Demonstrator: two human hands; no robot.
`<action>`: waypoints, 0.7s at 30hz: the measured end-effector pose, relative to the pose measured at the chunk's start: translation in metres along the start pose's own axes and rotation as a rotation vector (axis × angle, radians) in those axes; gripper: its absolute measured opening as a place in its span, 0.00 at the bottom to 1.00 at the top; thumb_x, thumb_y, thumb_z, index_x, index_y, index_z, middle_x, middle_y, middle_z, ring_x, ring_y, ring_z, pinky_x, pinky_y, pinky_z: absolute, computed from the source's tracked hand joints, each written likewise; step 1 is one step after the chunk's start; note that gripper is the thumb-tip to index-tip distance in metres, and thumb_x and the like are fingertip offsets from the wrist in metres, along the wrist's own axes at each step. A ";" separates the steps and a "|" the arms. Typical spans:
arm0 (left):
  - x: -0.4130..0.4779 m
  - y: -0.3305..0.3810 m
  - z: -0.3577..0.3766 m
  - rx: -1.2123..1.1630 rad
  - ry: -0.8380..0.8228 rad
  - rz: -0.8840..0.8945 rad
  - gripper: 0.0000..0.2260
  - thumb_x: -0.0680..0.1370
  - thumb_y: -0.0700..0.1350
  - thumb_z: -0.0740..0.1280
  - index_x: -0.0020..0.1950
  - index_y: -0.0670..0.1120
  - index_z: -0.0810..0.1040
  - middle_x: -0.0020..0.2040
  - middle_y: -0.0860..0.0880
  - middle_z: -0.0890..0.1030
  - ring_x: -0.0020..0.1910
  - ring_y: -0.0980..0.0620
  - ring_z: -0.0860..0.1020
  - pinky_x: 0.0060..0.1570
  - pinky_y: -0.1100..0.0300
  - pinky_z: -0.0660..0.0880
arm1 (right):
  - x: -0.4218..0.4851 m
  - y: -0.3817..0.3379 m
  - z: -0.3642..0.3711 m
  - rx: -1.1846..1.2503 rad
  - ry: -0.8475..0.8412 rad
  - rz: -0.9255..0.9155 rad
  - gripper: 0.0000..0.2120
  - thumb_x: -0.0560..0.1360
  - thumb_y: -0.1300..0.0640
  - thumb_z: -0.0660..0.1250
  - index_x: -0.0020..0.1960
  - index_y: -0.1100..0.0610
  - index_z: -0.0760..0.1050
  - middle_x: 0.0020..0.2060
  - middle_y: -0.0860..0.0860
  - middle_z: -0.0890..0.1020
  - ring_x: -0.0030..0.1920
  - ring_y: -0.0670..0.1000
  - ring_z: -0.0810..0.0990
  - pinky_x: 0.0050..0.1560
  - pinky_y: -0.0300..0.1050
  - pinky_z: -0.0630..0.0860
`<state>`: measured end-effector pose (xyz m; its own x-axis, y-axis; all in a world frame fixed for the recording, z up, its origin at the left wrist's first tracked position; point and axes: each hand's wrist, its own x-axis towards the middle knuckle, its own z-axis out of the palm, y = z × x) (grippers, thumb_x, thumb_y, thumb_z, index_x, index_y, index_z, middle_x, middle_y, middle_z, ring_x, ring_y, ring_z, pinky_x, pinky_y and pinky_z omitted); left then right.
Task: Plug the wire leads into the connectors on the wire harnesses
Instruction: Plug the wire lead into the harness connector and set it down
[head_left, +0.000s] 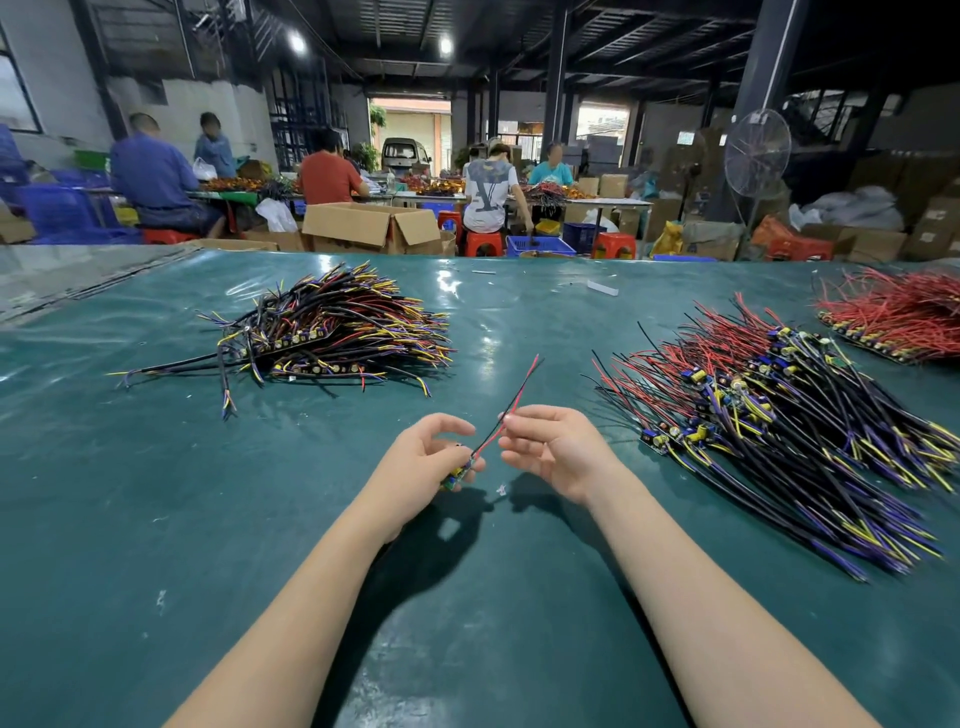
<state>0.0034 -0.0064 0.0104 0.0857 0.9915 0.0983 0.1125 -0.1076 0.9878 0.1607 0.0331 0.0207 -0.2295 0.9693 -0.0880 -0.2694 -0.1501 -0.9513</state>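
Bare left grip (426, 457) and bare right grip (550, 449) on long, slender, smooth, uncovered forearms (291, 597)

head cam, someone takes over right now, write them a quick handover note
Hands: the left hand grips a small board over the table. The right hand pinches the red and black leads running up from that board.
Stock: a mixed pile lies far left, a larger pile of boards with leads on the right, and a red-wire pile far right.
Done: I cannot tell which pile is finished, and no connector shows at the hands.
Left: plug this piece's leads, then probably the rest.
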 end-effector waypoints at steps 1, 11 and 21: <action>0.000 0.000 -0.001 -0.005 -0.006 0.005 0.10 0.77 0.32 0.61 0.48 0.47 0.73 0.32 0.52 0.82 0.29 0.59 0.77 0.32 0.68 0.73 | -0.001 0.001 0.002 -0.030 -0.031 0.013 0.06 0.73 0.69 0.65 0.39 0.62 0.75 0.24 0.51 0.79 0.26 0.46 0.80 0.28 0.36 0.77; -0.001 -0.002 -0.002 0.097 -0.029 0.011 0.09 0.76 0.33 0.63 0.50 0.47 0.69 0.30 0.51 0.80 0.31 0.50 0.73 0.36 0.61 0.69 | -0.003 0.007 0.007 -0.115 -0.123 0.047 0.07 0.72 0.72 0.64 0.40 0.64 0.77 0.24 0.53 0.80 0.26 0.48 0.80 0.30 0.37 0.78; -0.002 0.000 0.003 0.149 0.090 -0.025 0.07 0.73 0.33 0.62 0.42 0.45 0.73 0.30 0.50 0.81 0.29 0.52 0.73 0.36 0.61 0.71 | -0.002 0.011 0.012 0.014 -0.041 0.041 0.08 0.72 0.72 0.64 0.36 0.63 0.75 0.22 0.51 0.78 0.24 0.46 0.78 0.29 0.35 0.77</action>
<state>0.0057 -0.0090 0.0101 -0.0069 0.9959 0.0904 0.2592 -0.0855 0.9620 0.1472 0.0271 0.0142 -0.2786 0.9536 -0.1143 -0.2717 -0.1924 -0.9430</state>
